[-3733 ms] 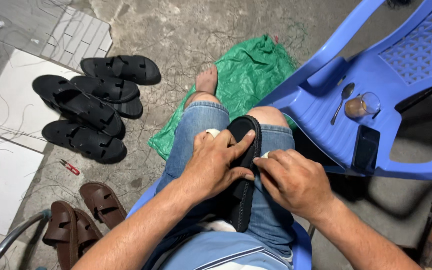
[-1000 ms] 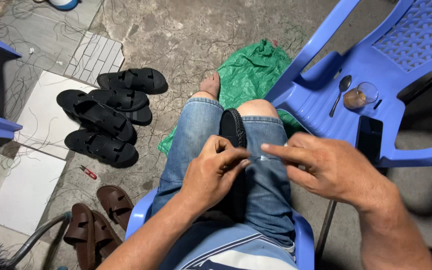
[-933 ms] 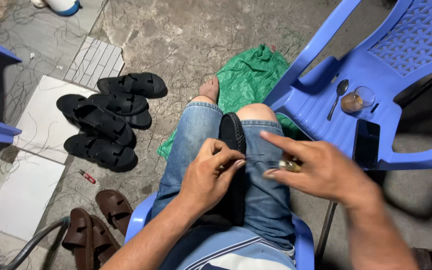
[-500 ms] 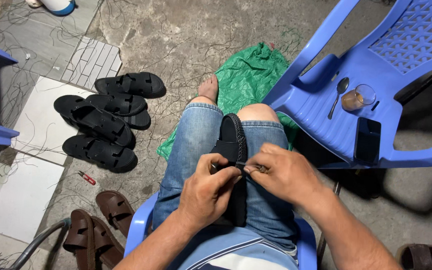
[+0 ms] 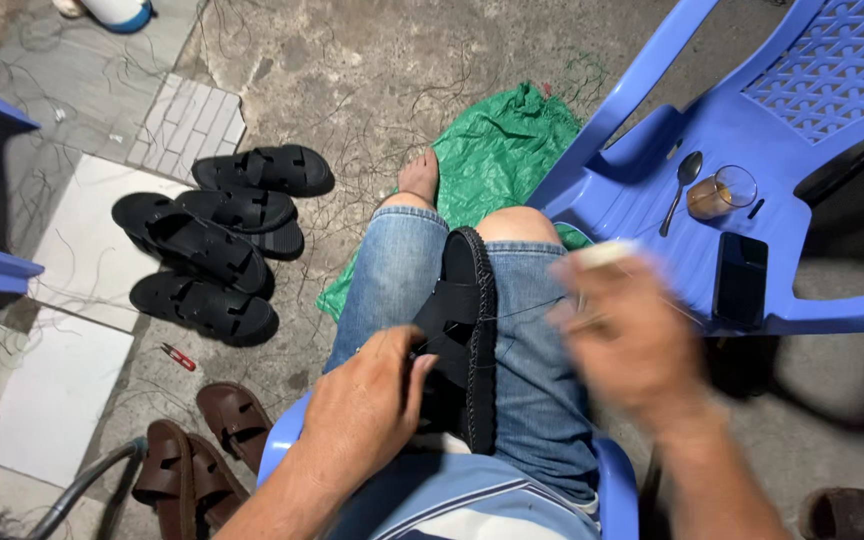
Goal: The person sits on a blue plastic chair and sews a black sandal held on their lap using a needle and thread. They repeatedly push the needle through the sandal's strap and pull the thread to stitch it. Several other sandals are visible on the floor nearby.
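A black sandal (image 5: 467,330) lies lengthwise on my lap, between my knees in blue denim shorts. My left hand (image 5: 367,410) grips its strap near the middle, fingers curled on the black material. My right hand (image 5: 627,335) is blurred, raised to the right of the sandal, pinched shut on a thin thread (image 5: 527,310) that runs taut from the strap to my fingers. A small pale object shows at its fingertips; what it is I cannot tell.
Several black sandals (image 5: 217,240) lie on the floor at left, brown sandals (image 5: 202,450) below them, and small red snips (image 5: 179,357). A green plastic sheet (image 5: 497,160) lies under my foot. A blue plastic chair (image 5: 752,180) at right holds a spoon, glass and phone (image 5: 739,280).
My right hand has swung away from the sandal strap to the right, drawing the thread out taut. My left hand stays on the strap and the sandal has not shifted.
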